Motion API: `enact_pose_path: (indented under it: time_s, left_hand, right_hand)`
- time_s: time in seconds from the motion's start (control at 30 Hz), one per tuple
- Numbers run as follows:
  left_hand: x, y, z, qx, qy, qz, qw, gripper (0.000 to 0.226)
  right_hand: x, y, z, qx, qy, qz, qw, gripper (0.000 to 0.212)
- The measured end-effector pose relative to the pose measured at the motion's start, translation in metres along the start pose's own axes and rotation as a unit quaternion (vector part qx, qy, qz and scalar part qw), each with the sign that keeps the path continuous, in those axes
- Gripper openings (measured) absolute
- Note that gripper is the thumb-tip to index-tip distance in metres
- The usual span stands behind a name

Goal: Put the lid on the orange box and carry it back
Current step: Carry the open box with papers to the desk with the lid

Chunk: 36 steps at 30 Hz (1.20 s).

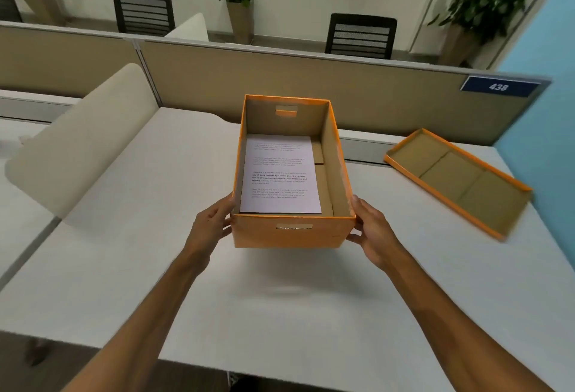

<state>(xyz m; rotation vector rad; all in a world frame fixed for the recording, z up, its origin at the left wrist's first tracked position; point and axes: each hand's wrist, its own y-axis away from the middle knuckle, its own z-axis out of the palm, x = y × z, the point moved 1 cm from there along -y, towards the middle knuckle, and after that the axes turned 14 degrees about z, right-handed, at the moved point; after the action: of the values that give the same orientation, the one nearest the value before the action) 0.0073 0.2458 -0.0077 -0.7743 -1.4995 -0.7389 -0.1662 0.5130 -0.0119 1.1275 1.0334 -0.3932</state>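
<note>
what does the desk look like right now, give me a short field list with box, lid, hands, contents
box: orange box open, on the white desk
contents: printed sheet lying flat on the bottom
lid: orange lid off, upside down on the desk to the right of the box, apart from it
left hand: left hand pressed on the box's left side near the front corner
right hand: right hand pressed on the box's right side near the front corner
task state: lid not yet on
</note>
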Motion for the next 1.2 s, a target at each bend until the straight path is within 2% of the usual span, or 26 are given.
enact_pose_path:
  time_s: [0.3, 0.47, 0.7, 0.87, 1.0, 1.2]
  left_hand:
    - [-0.006, 0.075, 0.05, -0.021, 0.0, -0.025, 0.999, 0.05]
    - [-0.012, 0.099, 0.065, -0.031, 0.0, -0.036, 0.999, 0.049]
    - [-0.019, 0.122, 0.071, -0.047, 0.007, -0.056, 0.997, 0.055]
    - [-0.024, 0.142, 0.066, -0.05, 0.011, -0.064, 0.997, 0.045]
    - [-0.03, 0.157, 0.062, -0.063, 0.012, -0.07, 0.996, 0.063]
    - [-0.036, 0.167, 0.058, -0.074, 0.036, -0.08, 0.993, 0.055]
  right_hand:
    - [0.045, 0.072, -0.061, 0.005, -0.011, 0.025, 1.0, 0.026]
    - [0.071, 0.094, -0.077, 0.01, -0.021, 0.03, 0.999, 0.035]
    - [0.097, 0.117, -0.078, 0.036, -0.026, 0.036, 0.998, 0.04]
    - [0.116, 0.133, -0.073, 0.058, -0.031, 0.042, 0.997, 0.037]
    - [0.13, 0.145, -0.07, 0.071, -0.033, 0.042, 0.996, 0.042]
    - [0.142, 0.156, -0.066, 0.091, -0.021, 0.043, 0.995, 0.034]
